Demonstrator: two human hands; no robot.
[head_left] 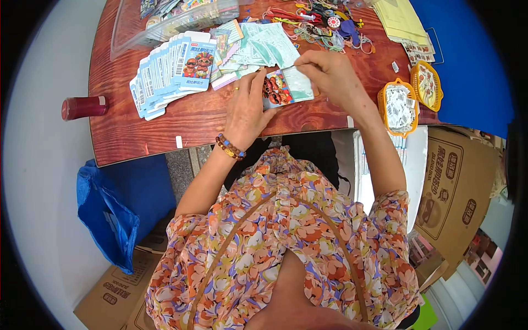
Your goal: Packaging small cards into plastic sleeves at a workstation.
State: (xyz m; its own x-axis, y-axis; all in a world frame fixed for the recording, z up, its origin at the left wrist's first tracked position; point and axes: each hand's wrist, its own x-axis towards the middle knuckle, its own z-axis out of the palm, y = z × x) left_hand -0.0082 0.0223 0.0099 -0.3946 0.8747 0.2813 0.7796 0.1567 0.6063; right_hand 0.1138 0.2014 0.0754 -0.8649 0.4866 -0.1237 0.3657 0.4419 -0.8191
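Note:
Near the table's front edge, my left hand (245, 110) steadies a small flat printed box (276, 89) with cartoon figures on blue, its thumb along the lower edge and fingers on the upper left. My right hand (335, 77) is closed at the box's right end, where a pale green-white sheet or packet (298, 85) shows; whether it lies inside the box or against it, I cannot tell. Just beyond are a pile of pale green packets (269, 44) and some patterned cards (225, 47). To the left, matching blue-and-white boxes (159, 71) lie fanned out in an overlapping row.
A clear plastic bin (181, 25) stands at the far left, with tangled colourful trinkets (330, 25) at the back. Yellow sheets (404, 22) and two orange baskets (398, 132) (440, 88) sit at right. A dark red bottle (84, 108) is beyond the left edge; a blue bag (110, 214) stands below.

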